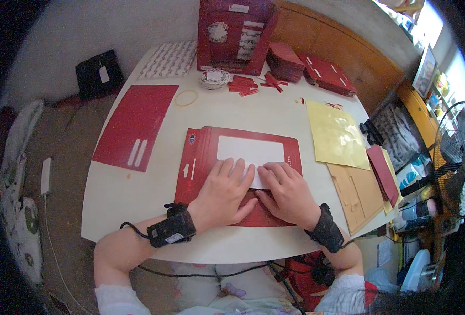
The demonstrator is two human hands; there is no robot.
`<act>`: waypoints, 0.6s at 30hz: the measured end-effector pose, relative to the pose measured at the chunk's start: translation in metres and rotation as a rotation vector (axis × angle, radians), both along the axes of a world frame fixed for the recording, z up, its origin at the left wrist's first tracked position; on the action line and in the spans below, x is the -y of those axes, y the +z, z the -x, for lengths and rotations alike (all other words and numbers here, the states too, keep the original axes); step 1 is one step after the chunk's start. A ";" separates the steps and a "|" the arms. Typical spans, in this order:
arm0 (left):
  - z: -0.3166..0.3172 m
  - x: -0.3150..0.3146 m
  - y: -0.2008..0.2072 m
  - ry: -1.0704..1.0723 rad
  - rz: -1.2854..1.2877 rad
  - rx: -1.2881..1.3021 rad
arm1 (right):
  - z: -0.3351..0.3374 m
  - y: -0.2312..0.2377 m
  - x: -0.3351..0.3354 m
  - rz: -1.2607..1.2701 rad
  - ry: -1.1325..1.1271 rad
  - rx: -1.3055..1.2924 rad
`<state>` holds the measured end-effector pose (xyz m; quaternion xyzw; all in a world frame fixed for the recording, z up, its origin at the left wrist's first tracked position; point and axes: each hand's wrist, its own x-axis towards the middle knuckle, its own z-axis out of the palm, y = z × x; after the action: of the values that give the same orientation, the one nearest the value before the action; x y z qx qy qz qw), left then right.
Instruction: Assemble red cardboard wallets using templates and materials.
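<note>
A flat red card package (pixel 203 152) lies on the white table right in front of me, with a white rectangular panel (pixel 251 147) showing in its face. My left hand (pixel 219 193) rests palm down on it, fingers stretched over the lower edge of the white panel. Beside it, my right hand (pixel 289 193) presses flat on the package's right half, its fingertips close to the left hand's. Neither hand grasps anything. Part of the package and panel is hidden under both hands. Each wrist wears a strapped black device (pixel 172 231) with a cable.
A red sheet with two slots (pixel 138 121) lies left. At the back are a large red box (pixel 203 37), a white roll (pixel 214 79), red strips (pixel 242 85) and red card stacks (pixel 285 63). Right are a yellow sheet (pixel 332 136), brown cardboard (pixel 353 194) and a fan (pixel 458 152).
</note>
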<state>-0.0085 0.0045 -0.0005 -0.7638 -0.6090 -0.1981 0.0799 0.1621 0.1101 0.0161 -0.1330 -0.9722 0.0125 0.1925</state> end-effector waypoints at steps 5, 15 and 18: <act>0.001 -0.003 -0.007 -0.031 -0.102 -0.015 | 0.000 -0.003 -0.001 0.011 0.030 -0.026; 0.000 -0.003 0.000 -0.054 -0.033 -0.008 | 0.000 -0.002 -0.002 0.037 0.038 -0.006; 0.000 -0.003 0.001 -0.058 -0.028 -0.010 | 0.000 -0.002 -0.002 0.036 0.039 -0.016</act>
<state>-0.0085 0.0078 0.0002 -0.7810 -0.5833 -0.2049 0.0880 0.1620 0.1117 0.0138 -0.1173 -0.9727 0.0347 0.1974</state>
